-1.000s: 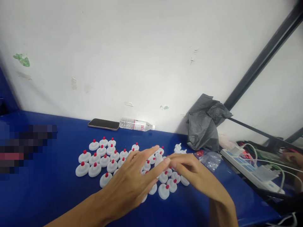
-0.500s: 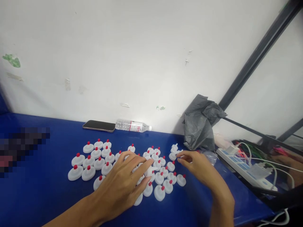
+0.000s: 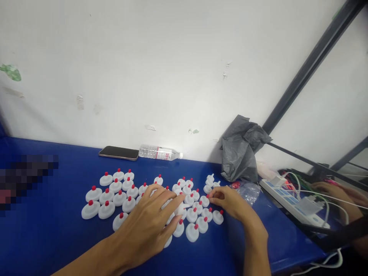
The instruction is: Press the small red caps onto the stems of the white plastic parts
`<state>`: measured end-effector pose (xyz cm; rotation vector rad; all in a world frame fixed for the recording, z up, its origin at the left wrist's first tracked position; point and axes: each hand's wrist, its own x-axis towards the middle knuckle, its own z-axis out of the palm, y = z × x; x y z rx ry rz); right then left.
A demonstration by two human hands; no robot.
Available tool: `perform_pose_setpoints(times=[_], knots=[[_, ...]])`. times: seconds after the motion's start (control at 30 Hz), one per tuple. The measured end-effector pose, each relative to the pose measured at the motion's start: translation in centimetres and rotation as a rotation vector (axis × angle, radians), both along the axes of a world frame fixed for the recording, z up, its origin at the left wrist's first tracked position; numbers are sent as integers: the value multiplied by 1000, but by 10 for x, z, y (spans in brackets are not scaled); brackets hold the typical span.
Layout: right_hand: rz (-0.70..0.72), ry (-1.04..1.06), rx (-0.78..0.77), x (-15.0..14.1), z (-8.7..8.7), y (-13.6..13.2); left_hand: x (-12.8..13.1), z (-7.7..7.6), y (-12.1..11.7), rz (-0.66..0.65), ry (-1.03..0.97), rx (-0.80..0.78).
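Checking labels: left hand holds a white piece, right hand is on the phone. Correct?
Right hand is wrong: the head view shows it at a red-tipped piece, away from the phone. Left hand does hold a white piece.

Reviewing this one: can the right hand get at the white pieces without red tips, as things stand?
Probably yes: the right hand has its fingertips just in front of the white pieces without red tips. Nothing seems to block them; the grey bag lies beyond, to the right.
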<state>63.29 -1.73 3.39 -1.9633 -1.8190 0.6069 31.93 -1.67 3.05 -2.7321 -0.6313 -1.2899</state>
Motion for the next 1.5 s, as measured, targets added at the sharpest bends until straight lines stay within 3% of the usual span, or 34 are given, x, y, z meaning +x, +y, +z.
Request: perform_pose_setpoints(times=[0.47, 0.7, 0.83, 1.07, 1.2, 1.5], knots=[[-126, 36, 25, 9, -10, -1, 0, 4, -1, -11, -24, -10], [-155, 126, 224, -2, 15, -7, 1, 1, 0, -5, -49, -19], [-56, 253, 317, -27, 38, -13, 1, 1, 2, 11, -102, -11], [303, 381, 275, -93, 62, -26, -3, 7, 6, 73, -128, 51], [301, 366, 317, -106, 62, -26, -4, 9, 7, 88, -128, 77], [276, 384, 374, -100, 61, -26, -4, 11, 5, 97, -129, 86]])
